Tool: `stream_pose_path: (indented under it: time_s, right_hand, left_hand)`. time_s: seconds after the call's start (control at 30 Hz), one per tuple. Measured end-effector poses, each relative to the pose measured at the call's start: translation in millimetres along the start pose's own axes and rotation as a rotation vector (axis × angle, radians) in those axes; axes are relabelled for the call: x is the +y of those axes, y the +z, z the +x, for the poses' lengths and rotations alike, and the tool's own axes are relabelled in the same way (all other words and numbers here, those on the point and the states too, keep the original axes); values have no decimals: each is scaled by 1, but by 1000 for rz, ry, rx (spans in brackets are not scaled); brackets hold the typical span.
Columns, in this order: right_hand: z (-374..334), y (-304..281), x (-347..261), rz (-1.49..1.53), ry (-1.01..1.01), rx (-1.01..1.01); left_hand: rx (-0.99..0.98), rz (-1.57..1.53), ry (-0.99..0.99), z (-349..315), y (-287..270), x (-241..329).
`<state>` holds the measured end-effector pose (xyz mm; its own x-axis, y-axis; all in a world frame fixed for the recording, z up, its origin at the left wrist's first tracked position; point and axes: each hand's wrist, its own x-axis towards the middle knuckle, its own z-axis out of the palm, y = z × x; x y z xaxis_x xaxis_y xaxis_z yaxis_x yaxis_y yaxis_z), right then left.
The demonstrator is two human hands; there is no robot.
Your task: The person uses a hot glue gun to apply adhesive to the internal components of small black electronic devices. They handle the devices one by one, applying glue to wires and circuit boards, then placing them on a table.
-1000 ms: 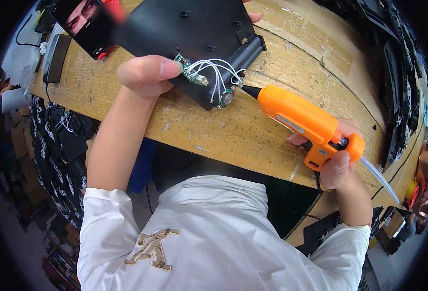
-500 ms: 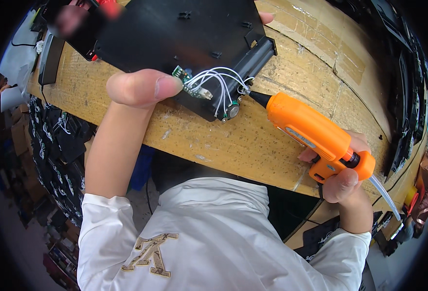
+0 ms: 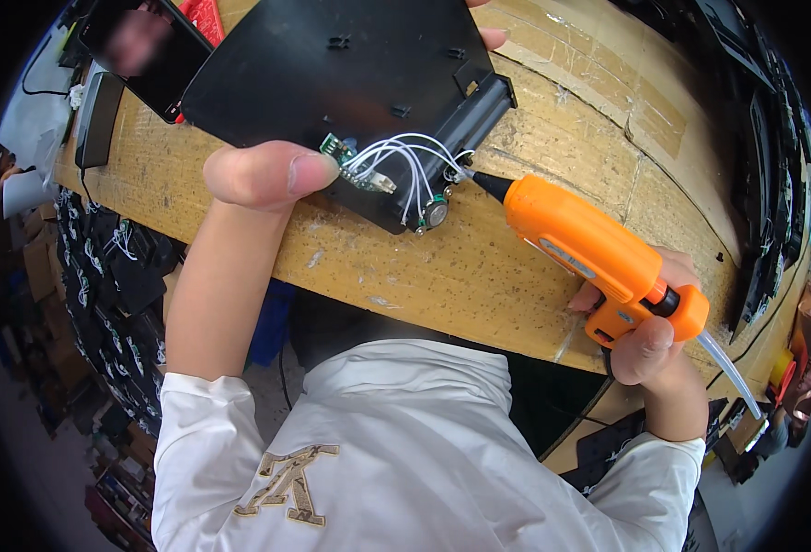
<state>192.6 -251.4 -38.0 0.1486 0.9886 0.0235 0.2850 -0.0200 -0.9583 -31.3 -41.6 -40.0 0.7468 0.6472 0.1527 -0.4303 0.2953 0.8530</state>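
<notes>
My left hand (image 3: 263, 172) grips a black plastic panel (image 3: 332, 74), its thumb over the near edge and fingertips showing past the far right edge. Beside that thumb a small green circuit board (image 3: 361, 167) sits at the panel's near edge. White wires (image 3: 405, 145) loop from it toward the corner, where a small round metal part (image 3: 436, 214) sits. My right hand (image 3: 649, 340) is wrapped round an orange hot glue gun (image 3: 589, 244). Its nozzle tip is at the wire ends by the panel's corner. A translucent glue stick (image 3: 729, 377) sticks out of the gun's back.
Under my hands lies a worn wooden table (image 3: 350, 267) with cardboard (image 3: 598, 55) on its far part. A phone (image 3: 143, 55) stands at the far left by a dark grey box-shaped device (image 3: 100, 120). Black panels (image 3: 746, 184) are stacked at the right; several wired black parts (image 3: 115, 304) lie lower left.
The panel has shifted slightly left with my left hand, uncovering more of the phone. The glue gun has hardly moved, its tip still at the panel's corner.
</notes>
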Motion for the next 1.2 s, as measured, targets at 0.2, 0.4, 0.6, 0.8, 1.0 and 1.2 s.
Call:
stream_pose_path:
  time_s: [0.2, 0.4, 0.6, 0.8, 1.0, 1.2]
  right_hand:
    - [-1, -4, 3, -20, -4, -13]
    - [1, -1, 2, -4, -22, 1]
    - [-1, -4, 3, -27, -8, -14]
    - [-1, -5, 3, -25, 1, -16]
    - [-2, -3, 4, 8, 2, -13]
    - [0, -7, 7, -56, -40, -75]
  left_hand:
    - [79, 77, -43, -7, -5, 4]
    - [-241, -183, 161, 25, 16, -21]
    - [-178, -81, 141, 22, 11, -20]
    - [-210, -133, 164, 26, 9, -24]
    - [-241, -127, 161, 29, 5, -23]
    - [-121, -120, 101, 29, 15, -20]
